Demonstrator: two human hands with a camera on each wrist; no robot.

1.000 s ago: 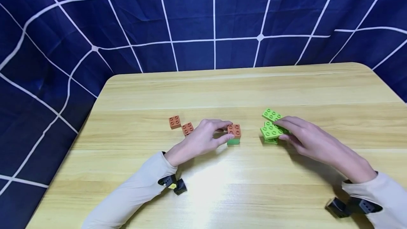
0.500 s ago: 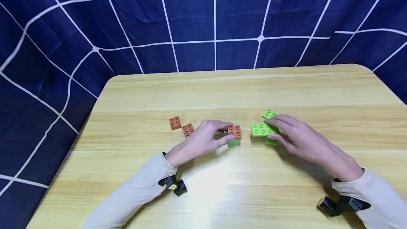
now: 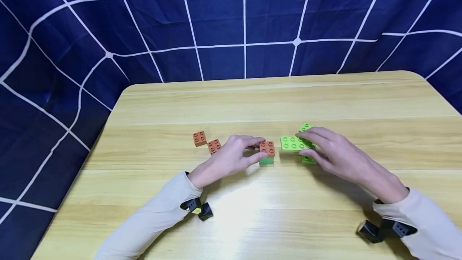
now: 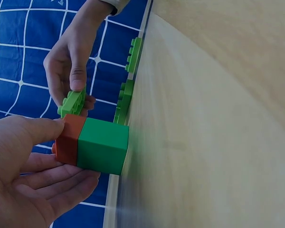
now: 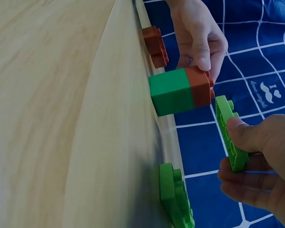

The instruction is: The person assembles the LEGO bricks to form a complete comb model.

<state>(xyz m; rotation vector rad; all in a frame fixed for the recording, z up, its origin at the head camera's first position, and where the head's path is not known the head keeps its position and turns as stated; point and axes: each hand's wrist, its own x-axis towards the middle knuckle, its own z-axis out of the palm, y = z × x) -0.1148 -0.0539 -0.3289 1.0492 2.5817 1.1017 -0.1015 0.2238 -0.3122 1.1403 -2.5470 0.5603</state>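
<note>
With thumb and fingers my left hand [image 3: 229, 156] pinches an orange-brown square toy brick [image 3: 267, 147] with studs on top. That brick sits on a taller green brick [image 4: 103, 146], which stands upright on the table. My right hand [image 3: 337, 153] pinches a flat light green studded brick [image 5: 228, 133] at its right end. The flat brick is raised above the table, its free end just right of the orange-brown brick and apart from it. Beneath the right hand, further light green bricks [image 5: 173, 197] lie on the table, partly hidden in the head view.
Two loose orange-brown bricks lie left of the left hand: one farther out [image 3: 199, 138], the other [image 3: 214, 146] close to that hand. The wooden table [image 3: 252, 103] ends at a dark blue cloth [image 3: 216, 23] with white lines.
My right hand has carried the flat light green brick leftward from above the other light green bricks, turning it to point toward the orange-brown brick. The left hand keeps its hold in place.
</note>
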